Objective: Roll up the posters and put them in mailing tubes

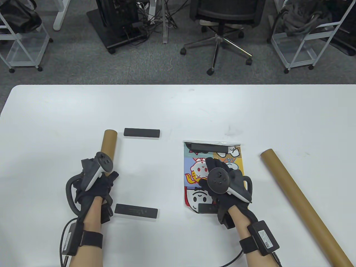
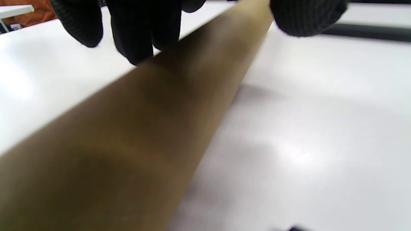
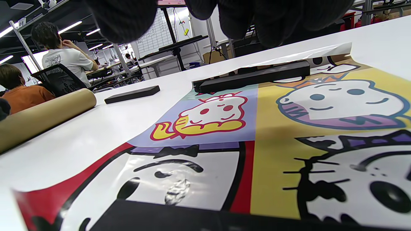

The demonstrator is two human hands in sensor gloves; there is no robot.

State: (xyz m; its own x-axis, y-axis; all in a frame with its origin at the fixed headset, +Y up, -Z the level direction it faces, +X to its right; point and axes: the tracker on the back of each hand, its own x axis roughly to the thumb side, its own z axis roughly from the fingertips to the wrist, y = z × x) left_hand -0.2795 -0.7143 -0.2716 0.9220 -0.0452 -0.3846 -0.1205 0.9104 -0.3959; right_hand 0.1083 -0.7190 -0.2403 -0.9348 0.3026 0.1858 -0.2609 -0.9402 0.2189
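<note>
The cartoon poster [image 1: 212,172] lies flat at the table's [image 1: 178,111] centre-right, pinned by black bars at its 12 o'clock [image 1: 208,146] and 6 o'clock [image 1: 207,208] edges. The right hand [image 1: 222,183] hovers over it – fingers relaxed, holding nothing. At 9 o'clock the left hand [image 1: 96,178] curls round a cardboard tube [image 2: 154,112]; a longer tube [image 1: 303,207] lies at 3 o'clock, 2 more bars [image 1: 141,133] by the left hand

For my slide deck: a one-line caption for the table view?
Left hand grips one mailing tube; right hand hovers over weighted cartoon poster.
</note>
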